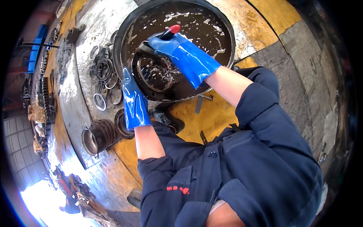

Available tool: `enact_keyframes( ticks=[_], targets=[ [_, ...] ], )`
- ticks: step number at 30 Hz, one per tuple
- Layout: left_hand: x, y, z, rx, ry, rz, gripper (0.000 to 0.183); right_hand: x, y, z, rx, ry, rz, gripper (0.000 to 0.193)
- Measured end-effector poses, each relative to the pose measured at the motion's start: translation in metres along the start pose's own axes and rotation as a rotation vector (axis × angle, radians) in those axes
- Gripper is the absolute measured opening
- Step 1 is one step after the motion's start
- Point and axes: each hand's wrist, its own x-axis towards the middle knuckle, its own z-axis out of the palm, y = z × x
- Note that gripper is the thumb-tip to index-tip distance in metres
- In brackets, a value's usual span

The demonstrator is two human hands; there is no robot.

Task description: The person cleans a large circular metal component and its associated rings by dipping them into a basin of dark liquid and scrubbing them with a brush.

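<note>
A wide round basin [229, 36] of dark, foam-flecked liquid stands in front of me. A thick dark metal ring [140, 77] leans tilted in its near left part, and liquid is churned up within the ring. My left hand [133, 96], in a blue rubber glove, grips the ring's left side at the basin's rim; its fingers lie close together and the thumb is hidden. Above the ring's far edge, my gloved right hand [166, 44] is closed round a black-handled tool with a red end [174, 28]. The tool's working end is hidden.
Several loose metal rings [103, 70] lie left of the basin. Ribbed cylindrical parts [99, 137] stand nearer me, beside my left forearm. A dark shoe [170, 120] is just below the basin. Worn yellow and grey plates [193, 130] cover the floor.
</note>
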Motion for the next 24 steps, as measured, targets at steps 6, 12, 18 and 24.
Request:
enact_keyframes(
  ticks=[6, 12, 18, 24],
  targets=[
    [-0.007, 0.002, -0.007, -0.015, 0.028, 0.0, 0.056, -0.075, -0.03, 0.028, -0.007, -0.257, -0.313, 0.011],
    [-0.015, 0.0, -0.007, -0.023, 0.042, -0.011, 0.056, -0.127, 0.025, 0.029, -0.045, -0.119, -0.885, 0.023],
    [-0.005, 0.009, 0.015, -0.005, 0.024, -0.032, 0.057, -0.121, 0.074, -0.007, -0.325, -0.335, -1.001, 0.026],
    [0.007, -0.002, 0.015, 0.242, 0.109, 0.187, 0.052, -0.1, 0.092, -0.041, -0.459, -0.196, -0.809, 0.024]
  ],
)
